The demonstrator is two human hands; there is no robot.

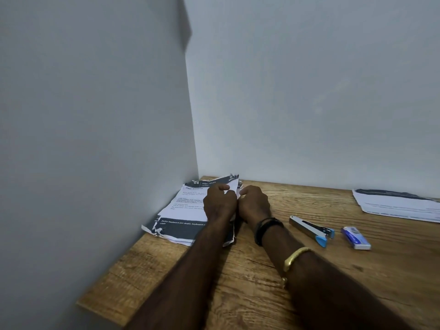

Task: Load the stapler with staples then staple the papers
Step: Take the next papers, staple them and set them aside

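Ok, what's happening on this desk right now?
A person is at a wooden desk. Their left grip and right grip both pinch the right edge of a stack of papers in the corner. The stapler lies untouched to the right, with a box of staples beside it. Another paper stack sits at the far right.

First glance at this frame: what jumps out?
Both hands meet over a tattered stack of papers tucked into the wall corner at the desk's left. The left hand and right hand seem to pinch its right edge. To their right, the stapler and a small staple box lie untouched on the wooden desk, with a second paper pile at the far right.
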